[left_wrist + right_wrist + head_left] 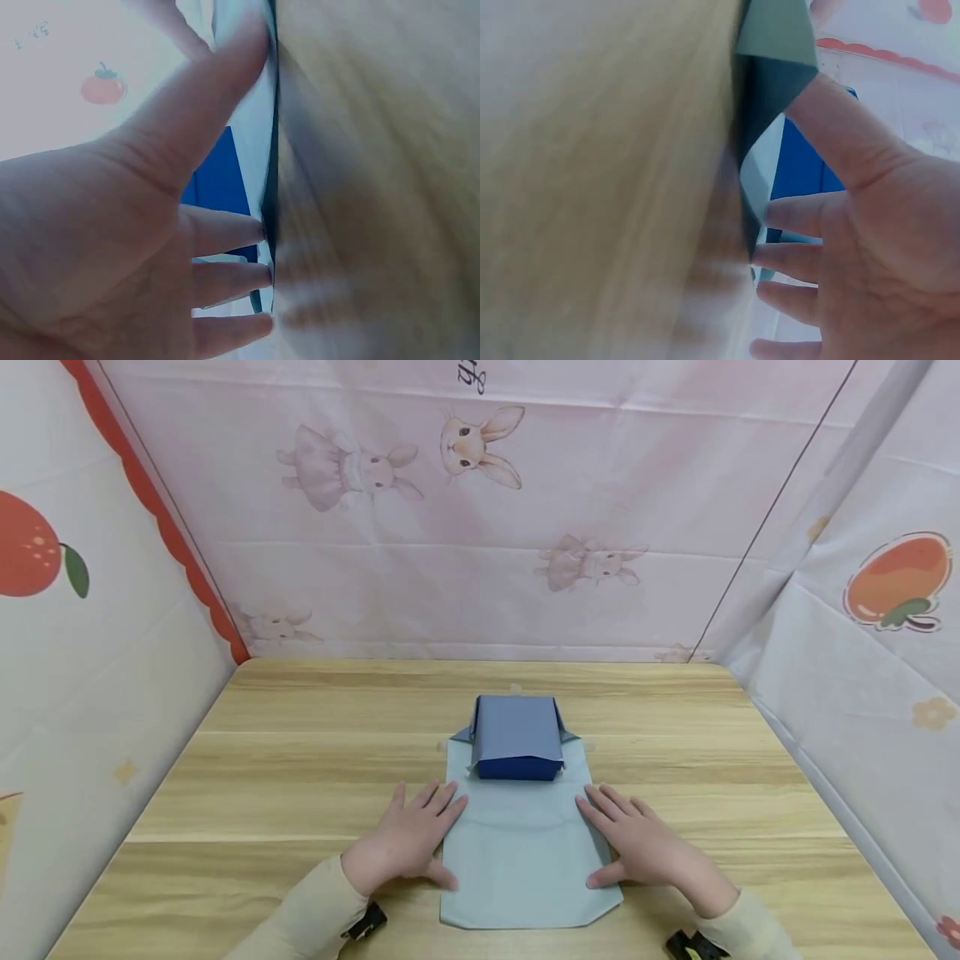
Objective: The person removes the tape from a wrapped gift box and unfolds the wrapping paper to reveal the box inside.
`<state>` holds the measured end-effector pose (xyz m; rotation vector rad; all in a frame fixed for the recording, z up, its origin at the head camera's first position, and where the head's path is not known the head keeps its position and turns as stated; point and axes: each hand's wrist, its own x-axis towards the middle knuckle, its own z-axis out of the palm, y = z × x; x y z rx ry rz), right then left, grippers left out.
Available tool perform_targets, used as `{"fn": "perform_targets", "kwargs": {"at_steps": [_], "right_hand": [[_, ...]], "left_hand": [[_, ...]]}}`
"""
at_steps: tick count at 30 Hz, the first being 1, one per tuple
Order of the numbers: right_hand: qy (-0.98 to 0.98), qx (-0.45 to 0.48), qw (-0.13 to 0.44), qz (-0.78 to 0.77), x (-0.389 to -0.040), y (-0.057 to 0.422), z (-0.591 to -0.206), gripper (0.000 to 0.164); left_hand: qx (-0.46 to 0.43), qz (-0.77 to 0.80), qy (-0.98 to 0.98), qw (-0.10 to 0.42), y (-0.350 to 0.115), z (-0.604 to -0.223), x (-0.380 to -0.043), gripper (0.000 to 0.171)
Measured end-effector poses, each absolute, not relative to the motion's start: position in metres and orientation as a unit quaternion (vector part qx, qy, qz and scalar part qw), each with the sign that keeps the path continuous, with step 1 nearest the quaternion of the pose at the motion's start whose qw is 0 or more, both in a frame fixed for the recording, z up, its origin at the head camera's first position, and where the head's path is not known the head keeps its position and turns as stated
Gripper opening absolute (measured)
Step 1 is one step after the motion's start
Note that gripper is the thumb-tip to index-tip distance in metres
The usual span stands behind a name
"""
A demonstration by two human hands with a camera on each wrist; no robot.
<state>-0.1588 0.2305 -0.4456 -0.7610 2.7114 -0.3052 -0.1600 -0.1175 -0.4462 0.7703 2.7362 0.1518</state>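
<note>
A sheet of pale blue wrapping paper (525,852) lies lengthwise on the table. At its far end stands a dark blue box (520,768), its top covered by a darker blue-grey flap of paper (517,727). My left hand (408,835) touches the sheet's left edge with spread, straight fingers and thumb. On the opposite edge, my right hand (637,839) rests its fingertips and thumb, also spread. In the right wrist view a strip of the paper's edge (780,45) bends up by the thumb. The box (217,180) shows behind the left fingers.
The wooden table (300,760) extends to both sides of the paper. Small clear tape pieces (516,689) stick out around the box. Printed cloth walls (450,593) enclose the table at the back and sides.
</note>
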Motion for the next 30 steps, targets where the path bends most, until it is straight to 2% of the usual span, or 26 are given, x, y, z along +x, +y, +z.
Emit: {"fn": "perform_targets", "kwargs": {"at_steps": [4,7,13,20,25,30], "right_hand": [[0.948,-0.272,0.123,-0.108,-0.163,0.225,-0.445,0.092],[0.949,-0.283,0.090,-0.105,-0.166,0.220,-0.446,0.089],[0.949,-0.298,0.029,-0.096,-0.174,0.212,-0.446,0.086],[0.948,-0.297,0.015,-0.109,-0.186,0.207,-0.448,0.081],[0.946,-0.307,-0.025,-0.102,-0.196,0.206,-0.443,0.080],[0.947,-0.298,-0.078,-0.090,-0.213,0.202,-0.434,0.066]], "left_hand": [[0.258,0.090,0.954,0.126,-0.114,-0.446,-0.165,0.090],[0.254,0.100,0.955,0.116,-0.110,-0.446,-0.168,0.084],[0.251,0.097,0.959,0.086,-0.103,-0.446,-0.175,0.080],[0.241,0.095,0.964,0.066,-0.098,-0.442,-0.182,0.082],[0.239,0.100,0.965,0.033,-0.098,-0.433,-0.190,0.080],[0.228,0.095,0.969,-0.011,-0.100,-0.421,-0.206,0.079]]}}
